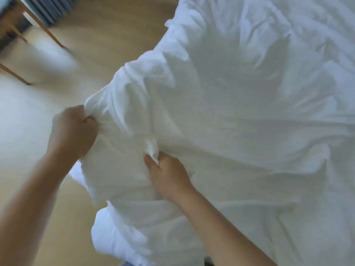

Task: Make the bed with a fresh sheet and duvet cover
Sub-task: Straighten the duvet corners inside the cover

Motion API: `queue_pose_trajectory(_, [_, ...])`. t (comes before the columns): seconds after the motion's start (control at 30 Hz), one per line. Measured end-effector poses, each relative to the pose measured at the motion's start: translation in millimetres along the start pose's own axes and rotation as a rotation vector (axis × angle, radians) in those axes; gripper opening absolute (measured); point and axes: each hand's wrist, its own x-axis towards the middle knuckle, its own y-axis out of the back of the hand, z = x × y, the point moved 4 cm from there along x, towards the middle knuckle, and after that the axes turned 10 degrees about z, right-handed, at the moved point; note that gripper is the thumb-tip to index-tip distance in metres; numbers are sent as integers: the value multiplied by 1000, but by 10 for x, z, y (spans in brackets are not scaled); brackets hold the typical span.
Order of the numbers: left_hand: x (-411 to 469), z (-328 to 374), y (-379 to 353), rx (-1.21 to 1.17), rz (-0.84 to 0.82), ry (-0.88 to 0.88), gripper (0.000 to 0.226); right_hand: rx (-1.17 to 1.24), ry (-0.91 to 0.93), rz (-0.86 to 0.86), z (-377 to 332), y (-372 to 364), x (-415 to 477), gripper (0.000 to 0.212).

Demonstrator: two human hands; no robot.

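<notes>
White duvet cover (240, 116) is spreading over the bed; left hand (74, 131), at nine o'clock, and right hand (167, 173), near centre, are each gripping bunched fabric, likely to tug a corner straight.

1. Clenches bunched white fabric (230, 121) in the fisted left hand (74, 129), bare forearm reaching in from lower left.
2. Pinches a fold of it in the curled right hand (169, 173), bare forearm entering from lower right.

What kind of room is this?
Probably a bedroom: big white bedding lies spread out, the left hand and right hand grip it, and wooden furniture legs stand on a pale floor.
</notes>
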Motion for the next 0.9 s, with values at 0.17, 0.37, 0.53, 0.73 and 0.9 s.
queue_pose_trajectory(0.17, [489,-1521,-558,457,-194,198,26,-199,-94,-161,-278,-1297,496,44])
queue_pose_trajectory(0.37, [253,-2346,-1993,129,-696,325,25,-340,-125,8,324,-1778,881,38])
queue_pose_trajectory(0.53, [548,-2412,-2219,-310,-551,651,59,-443,-7,365,260,-1524,1515,72])
queue_pose_trajectory(0.73, [694,-2219,-2326,-388,-593,596,53,-759,-179,149,491,-1580,2075,31])
queue_pose_trajectory(0.9, [846,-2203,-2062,-303,-517,499,56,-410,115,488,163,-1442,2019,17])
